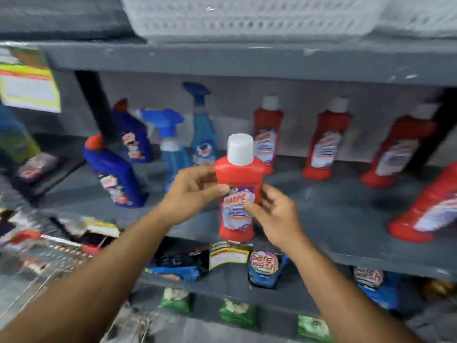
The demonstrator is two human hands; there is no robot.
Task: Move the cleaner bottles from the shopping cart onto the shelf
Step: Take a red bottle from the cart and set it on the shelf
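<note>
A red cleaner bottle (238, 179) with a white cap stands upright at the front edge of the grey shelf (333, 209). My left hand (195, 191) grips its left side, thumb on the label. My right hand (274, 216) touches its right side with fingers spread on the label. Several more red bottles, such as one (268, 134) at the back and one (425, 211) at the right, stand on the same shelf. The wire shopping cart (49, 253) is at the lower left.
Two dark blue bottles (116, 174) and blue spray bottles (173, 144) stand on the shelf's left part. A white basket (247, 18) sits on the shelf above. Pouches, including a Safe Wash pack (264, 268), fill the lower shelves. A yellow-edged sign (27, 82) hangs at the left.
</note>
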